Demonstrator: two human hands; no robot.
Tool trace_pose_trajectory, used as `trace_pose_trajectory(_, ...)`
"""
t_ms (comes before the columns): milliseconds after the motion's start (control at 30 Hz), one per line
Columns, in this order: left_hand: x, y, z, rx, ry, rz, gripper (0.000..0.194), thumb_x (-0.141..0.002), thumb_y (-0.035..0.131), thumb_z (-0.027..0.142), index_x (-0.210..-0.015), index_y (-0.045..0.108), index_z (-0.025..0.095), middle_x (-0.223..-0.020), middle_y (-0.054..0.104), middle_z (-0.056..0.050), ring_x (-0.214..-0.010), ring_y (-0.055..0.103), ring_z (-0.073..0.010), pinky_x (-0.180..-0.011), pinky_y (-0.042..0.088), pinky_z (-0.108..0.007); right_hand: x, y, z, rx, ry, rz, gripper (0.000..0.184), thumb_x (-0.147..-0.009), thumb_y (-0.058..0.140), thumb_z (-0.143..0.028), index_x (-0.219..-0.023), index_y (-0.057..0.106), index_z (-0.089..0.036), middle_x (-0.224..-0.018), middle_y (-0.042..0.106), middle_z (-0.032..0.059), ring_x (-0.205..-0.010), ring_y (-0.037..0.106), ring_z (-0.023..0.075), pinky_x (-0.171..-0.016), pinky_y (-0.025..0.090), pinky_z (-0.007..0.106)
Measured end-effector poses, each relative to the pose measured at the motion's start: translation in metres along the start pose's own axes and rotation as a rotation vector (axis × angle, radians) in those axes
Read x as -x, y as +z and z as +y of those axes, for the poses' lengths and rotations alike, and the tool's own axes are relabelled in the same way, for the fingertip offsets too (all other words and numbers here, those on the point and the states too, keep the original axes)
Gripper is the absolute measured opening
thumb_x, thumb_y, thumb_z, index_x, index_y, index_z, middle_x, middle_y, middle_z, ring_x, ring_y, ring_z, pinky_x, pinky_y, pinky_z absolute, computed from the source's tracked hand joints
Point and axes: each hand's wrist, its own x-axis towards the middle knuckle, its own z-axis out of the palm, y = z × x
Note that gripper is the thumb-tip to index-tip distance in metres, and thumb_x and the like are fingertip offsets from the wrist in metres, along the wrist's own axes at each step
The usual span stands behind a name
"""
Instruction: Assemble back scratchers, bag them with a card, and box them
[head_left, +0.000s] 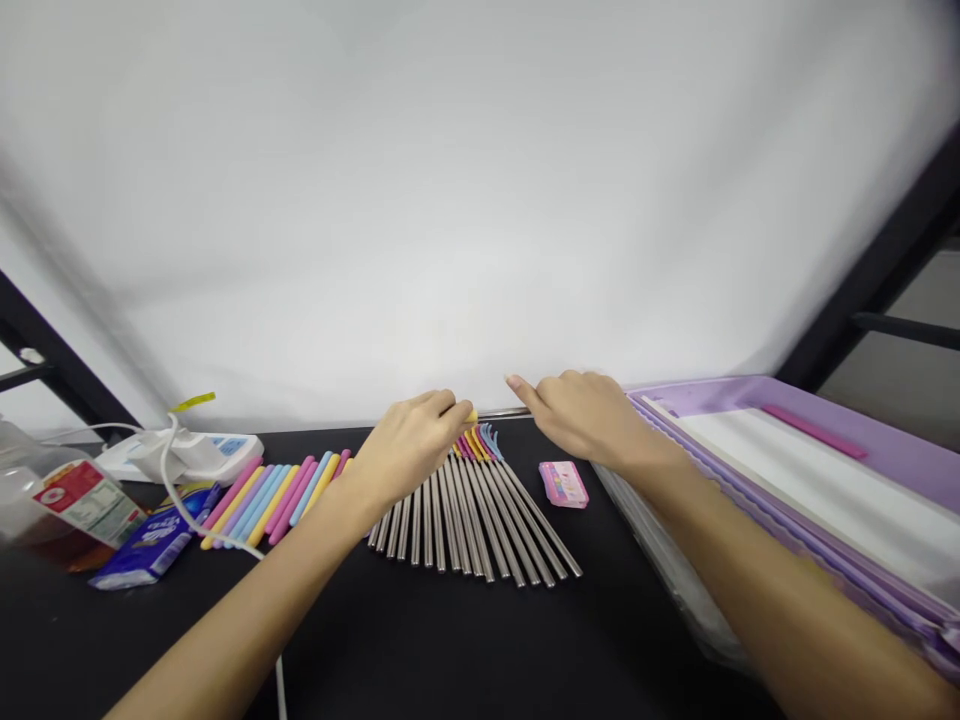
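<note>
My left hand (417, 440) pinches a small yellow tip (472, 416) at the far side of the black table. A shiny metal straw (504, 413) runs sideways from the yellow tip to my right hand (581, 415). My right fingers are curled around its other end, and the thumb sticks out to the left. Below my hands lies a fan of several metal straws (480, 520), with bent pink, yellow and blue tips (480, 440) at their far ends. My left hand and wrist hide part of the fan's left side.
Several pastel sticks (274, 500) lie left of my forearm. Further left are a blue packet (154, 540), a labelled bottle (82, 510) and a white power strip (225, 455) with a cable (176, 490). A pink box (564, 484) and a purple tray (727, 395) are at right.
</note>
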Motion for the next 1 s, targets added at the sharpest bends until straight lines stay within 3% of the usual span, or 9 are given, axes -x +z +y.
trace_pose_trajectory(133, 0.000, 0.001, 0.002, 0.032, -0.015, -0.046, 0.025, -0.102, 0.036, 0.028, -0.097, 0.057, 0.015, -0.081, 0.059, -0.003, -0.068, 0.059, -0.0160, -0.058, 0.041, -0.027, -0.002, 0.010, -0.006, 0.019, 0.105, 0.151, 0.075, -0.101, 0.017, -0.049, -0.069, 0.075, -0.014, -0.066, 0.071, 0.0160, -0.065, 0.067, 0.0256, -0.061, 0.032, 0.034)
trace_pose_trajectory(300, -0.001, 0.005, 0.009, 0.092, -0.070, -0.067, 0.031, -0.103, 0.032, 0.032, -0.103, 0.058, 0.015, -0.081, 0.061, -0.004, -0.065, 0.060, -0.0172, -0.058, 0.041, -0.029, -0.003, 0.015, -0.015, 0.069, -0.012, 0.297, 0.072, -0.103, 0.022, -0.040, -0.063, 0.075, -0.014, -0.057, 0.069, 0.0132, -0.056, 0.064, 0.0217, -0.077, 0.033, 0.040)
trace_pose_trajectory(400, -0.002, 0.005, 0.014, 0.188, -0.114, -0.065, 0.031, -0.102, 0.033, 0.033, -0.100, 0.058, 0.015, -0.081, 0.061, -0.004, -0.065, 0.058, -0.0166, -0.058, 0.039, -0.029, -0.002, 0.019, -0.019, 0.020, -0.038, 0.347, 0.069, -0.103, 0.022, -0.035, -0.064, 0.075, -0.013, -0.060, 0.071, 0.0132, -0.054, 0.063, 0.0202, -0.075, 0.032, 0.039)
trace_pose_trajectory(567, -0.003, -0.004, 0.014, 0.618, -0.130, -0.071, 0.034, -0.101, 0.035, 0.030, -0.078, 0.054, 0.016, -0.068, 0.054, 0.001, -0.059, 0.047, -0.0110, -0.058, 0.035, -0.026, -0.001, 0.024, -0.015, -0.036, -0.134, 0.448, 0.062, -0.100, 0.028, -0.024, -0.060, 0.074, -0.013, -0.058, 0.070, 0.0126, -0.051, 0.057, 0.0183, -0.067, 0.030, 0.036)
trace_pose_trajectory(700, -0.005, -0.012, 0.010, 0.974, -0.202, -0.194, 0.040, -0.098, 0.041, 0.039, -0.067, 0.052, 0.016, -0.057, 0.038, 0.005, -0.052, 0.033, -0.0081, -0.051, 0.026, -0.025, 0.000, 0.020, -0.013, -0.064, -0.185, 0.535, 0.057, -0.096, 0.033, -0.022, -0.051, 0.067, -0.015, -0.048, 0.063, 0.0098, -0.047, 0.050, 0.0167, -0.062, 0.027, 0.036)
trace_pose_trajectory(900, -0.005, -0.015, 0.005, 1.535, -0.314, -0.454, 0.037, -0.089, 0.057, 0.049, -0.084, 0.062, 0.013, -0.059, 0.038, 0.006, -0.047, 0.024, -0.0050, -0.044, 0.018, -0.023, 0.002, 0.013, -0.017, -0.105, -0.299, 0.679, 0.053, -0.093, 0.038, -0.018, -0.043, 0.056, -0.018, -0.041, 0.054, 0.0045, -0.043, 0.040, 0.0130, -0.057, 0.024, 0.034)
trace_pose_trajectory(1000, -0.003, -0.013, 0.005, 1.673, -0.318, -0.511, 0.037, -0.089, 0.057, 0.049, -0.091, 0.063, 0.012, -0.059, 0.036, 0.007, -0.045, 0.021, -0.0038, -0.043, 0.015, -0.021, 0.004, 0.016, -0.021, -0.145, -0.334, 0.697, 0.052, -0.093, 0.040, -0.018, -0.042, 0.054, -0.018, -0.041, 0.053, 0.0039, -0.043, 0.039, 0.0127, -0.058, 0.023, 0.034)
